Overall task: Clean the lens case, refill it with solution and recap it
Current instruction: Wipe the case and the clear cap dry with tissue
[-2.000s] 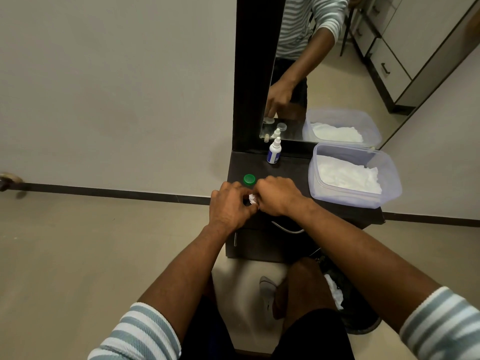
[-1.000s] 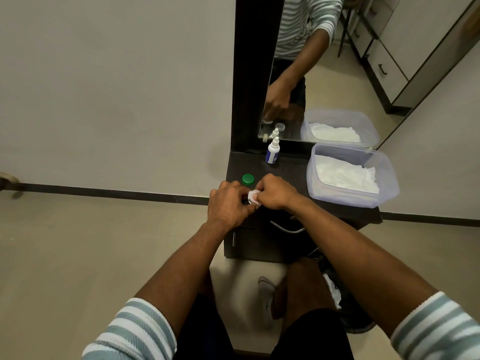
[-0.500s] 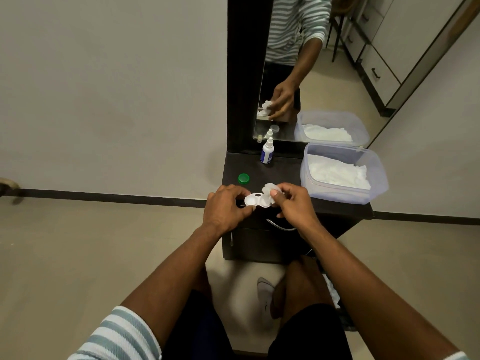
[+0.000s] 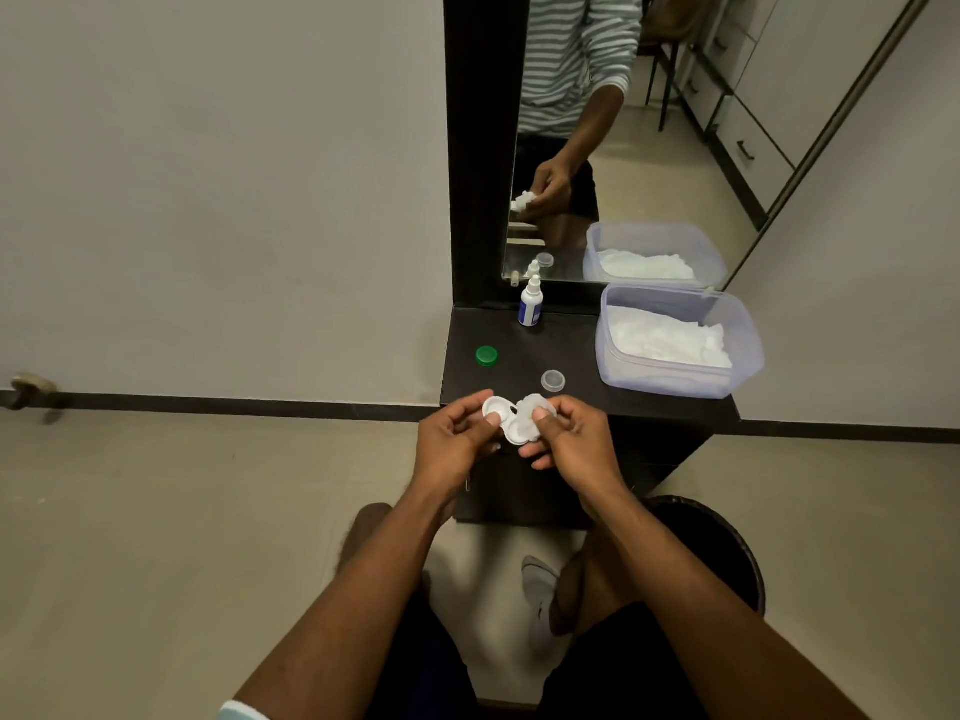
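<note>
My left hand [image 4: 453, 440] pinches the white double-well lens case [image 4: 503, 414] by its left well, held over the front edge of the dark shelf [image 4: 519, 371]. My right hand [image 4: 571, 440] presses a small white tissue [image 4: 534, 407] onto the case's right well. Both wells are uncapped. A green cap [image 4: 486, 356] lies at the shelf's left, and a clear cap [image 4: 552, 380] lies just behind my hands. The small white-and-blue solution bottle [image 4: 530, 306] stands upright at the back, by the mirror.
A clear plastic tub [image 4: 675, 376] holding white tissues fills the shelf's right side. A tall mirror [image 4: 597, 148] rises behind the shelf. A dark round bin [image 4: 727, 553] stands on the floor at the right, next to my knees.
My hands lifted off the shelf and drew toward me, bringing the case and tissue into plain sight. The clear cap on the shelf is now uncovered.
</note>
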